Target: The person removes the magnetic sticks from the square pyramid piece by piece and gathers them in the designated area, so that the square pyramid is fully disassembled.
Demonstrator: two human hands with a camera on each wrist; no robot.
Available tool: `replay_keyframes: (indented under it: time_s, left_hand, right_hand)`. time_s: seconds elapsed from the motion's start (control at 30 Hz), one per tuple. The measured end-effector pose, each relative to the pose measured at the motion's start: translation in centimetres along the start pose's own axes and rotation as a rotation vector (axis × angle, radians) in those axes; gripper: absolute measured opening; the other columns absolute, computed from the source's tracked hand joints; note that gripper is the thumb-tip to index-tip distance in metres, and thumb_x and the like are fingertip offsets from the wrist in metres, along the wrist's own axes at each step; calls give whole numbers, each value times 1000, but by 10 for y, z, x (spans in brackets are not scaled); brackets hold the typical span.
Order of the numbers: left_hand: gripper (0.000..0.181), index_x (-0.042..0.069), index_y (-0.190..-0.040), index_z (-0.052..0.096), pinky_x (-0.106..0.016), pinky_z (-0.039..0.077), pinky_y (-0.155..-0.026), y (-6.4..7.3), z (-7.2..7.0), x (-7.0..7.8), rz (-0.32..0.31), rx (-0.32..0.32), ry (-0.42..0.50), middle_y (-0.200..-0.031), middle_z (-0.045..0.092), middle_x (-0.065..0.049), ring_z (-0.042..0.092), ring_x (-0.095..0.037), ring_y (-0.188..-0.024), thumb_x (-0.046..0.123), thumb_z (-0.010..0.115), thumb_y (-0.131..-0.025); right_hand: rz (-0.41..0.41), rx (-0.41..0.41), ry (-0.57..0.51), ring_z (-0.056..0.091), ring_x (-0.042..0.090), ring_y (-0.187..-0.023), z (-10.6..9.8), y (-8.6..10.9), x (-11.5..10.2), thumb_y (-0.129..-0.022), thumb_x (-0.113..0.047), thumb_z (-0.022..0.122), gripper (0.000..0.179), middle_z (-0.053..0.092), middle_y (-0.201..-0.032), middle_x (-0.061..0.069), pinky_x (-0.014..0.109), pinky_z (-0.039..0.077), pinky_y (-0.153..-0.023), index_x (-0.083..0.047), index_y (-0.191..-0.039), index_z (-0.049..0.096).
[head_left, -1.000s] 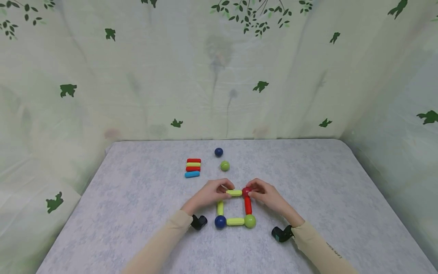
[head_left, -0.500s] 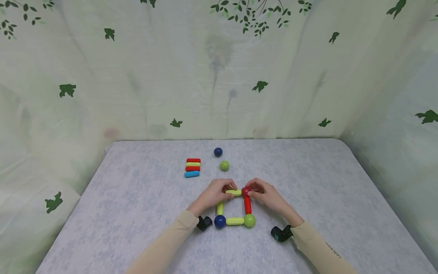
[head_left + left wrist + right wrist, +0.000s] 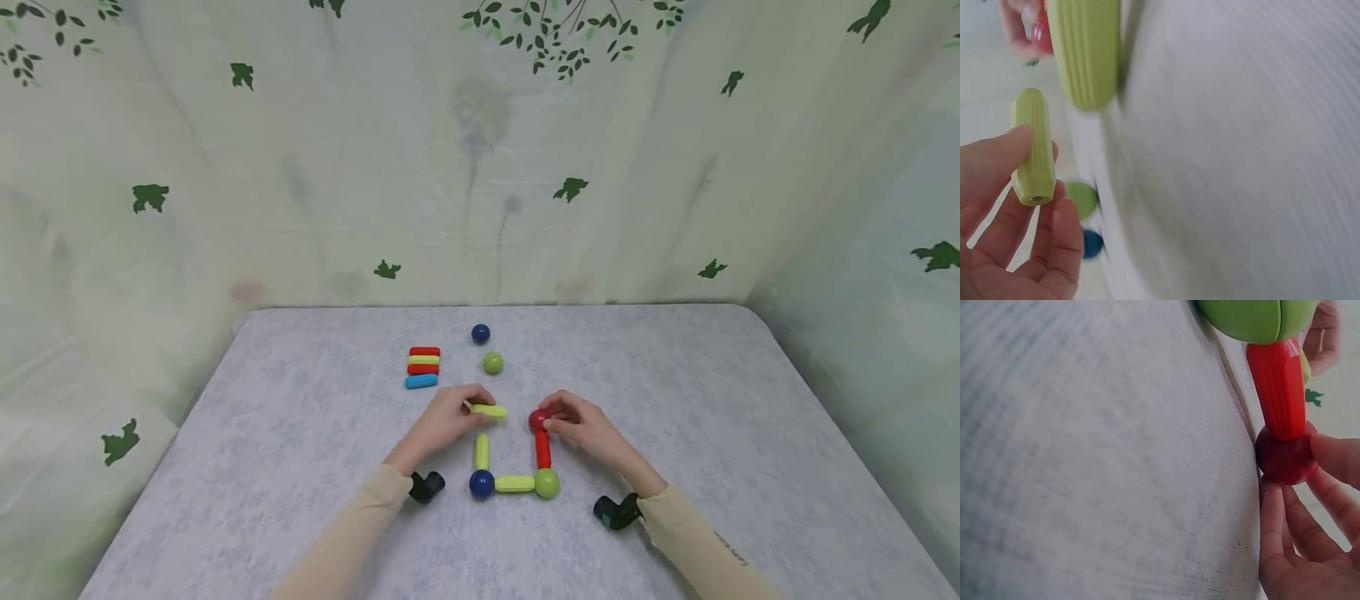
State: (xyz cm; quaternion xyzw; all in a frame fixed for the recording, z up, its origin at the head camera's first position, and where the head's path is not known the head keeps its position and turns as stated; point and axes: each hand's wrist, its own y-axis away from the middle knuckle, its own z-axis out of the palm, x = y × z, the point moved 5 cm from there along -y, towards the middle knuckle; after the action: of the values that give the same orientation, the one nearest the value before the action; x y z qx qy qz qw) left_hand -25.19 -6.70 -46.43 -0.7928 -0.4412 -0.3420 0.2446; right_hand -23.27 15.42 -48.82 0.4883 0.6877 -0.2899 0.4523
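Left hand, fingers pinching one yellow-green rod; right hand, fingers gripping one red ball, joined to one red rod

Both hands pinch, turned inward toward each other

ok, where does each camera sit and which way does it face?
Head: on the person's head, facing forward and down at the table; left hand, right hand and sleeves show.
Left wrist: on that wrist, facing the yellow-green stick the left hand pinches; right hand partly shows at upper left.
Right wrist: on that wrist, facing the red ball the right hand holds; left hand partly shows at upper right.
Shared by head and right wrist: red ball.
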Motion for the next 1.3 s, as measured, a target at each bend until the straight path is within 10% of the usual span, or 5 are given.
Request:
replay_keyframes:
  time_s: [0.57, 1.3]
  left_hand:
    - [15, -1, -98, 66, -40, 47, -81, 28, -65, -50, -156, 291, -108, -102, 56, -13, 54, -28, -94, -4, 69, -84]
    - [12, 2, -95, 63, -38, 45, -80, 19, -74, -68, -253, 287, -166, -97, 50, -13, 50, -27, -88, 1, 70, -86]
  right_hand:
    - [-33, -34, -7, 57, 34, -104, -4, 14, -42, -94, -4, 57, 23, 60, -114, 20, 39, 47, -84, 4, -115, 56]
    - [-17, -16, 0, 57, 33, -104, 0, 13, -38, -94, -6, 58, 23, 60, -114, 18, 38, 47, -84, 2, -115, 56]
